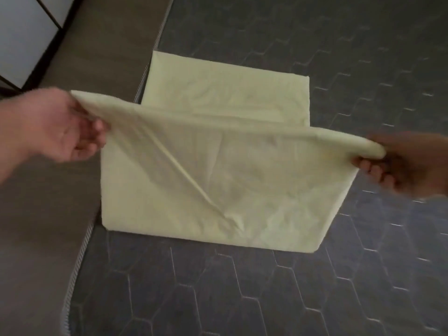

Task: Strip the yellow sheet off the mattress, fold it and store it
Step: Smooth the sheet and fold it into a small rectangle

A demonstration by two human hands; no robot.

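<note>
Yellow sheet (218,180) pinched by left hand (60,127), right hand (409,163); quilted mattress (315,287) beneath.

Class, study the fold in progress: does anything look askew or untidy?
Yes. A diagonal crease runs across the raised flap of the pale yellow folded sheet, so the layers are not lying flat. Its left edge also overhangs the dark quilted mattress.

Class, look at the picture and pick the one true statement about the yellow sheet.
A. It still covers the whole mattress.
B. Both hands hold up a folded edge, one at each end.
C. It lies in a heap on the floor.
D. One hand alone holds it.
B: the left hand and right hand each grip an end of the yellow sheet, lifted above the bare mattress.
</note>
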